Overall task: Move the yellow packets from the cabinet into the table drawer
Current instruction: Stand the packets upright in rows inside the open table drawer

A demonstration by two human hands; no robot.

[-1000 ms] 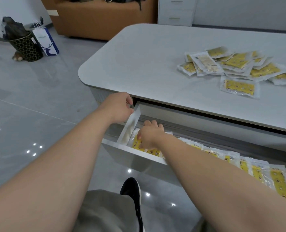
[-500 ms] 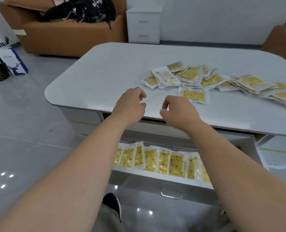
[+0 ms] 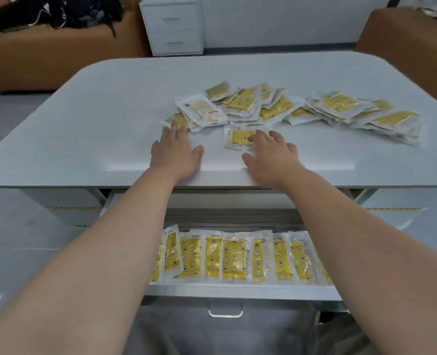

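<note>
A loose heap of yellow packets (image 3: 289, 108) lies across the middle and right of the white table top (image 3: 109, 119). One single packet (image 3: 237, 138) lies apart, nearer to me. My right hand (image 3: 271, 155) is flat and spread, its fingertips on that single packet. My left hand (image 3: 175, 155) is also spread flat on the table, fingertips touching the heap's left edge. Below the table edge the drawer (image 3: 237, 290) stands pulled out, with a row of yellow packets (image 3: 234, 257) lined up upright inside it.
A white two-drawer cabinet (image 3: 172, 24) stands against the far wall. A brown sofa (image 3: 45, 55) with dark clothes is at the back left, another brown seat (image 3: 404, 34) at the back right. Grey glossy floor surrounds the table.
Both hands have left the drawer, risen over the table edge and reached forward onto the table top, opening flat by the packets. The view has swung to face the table squarely.
</note>
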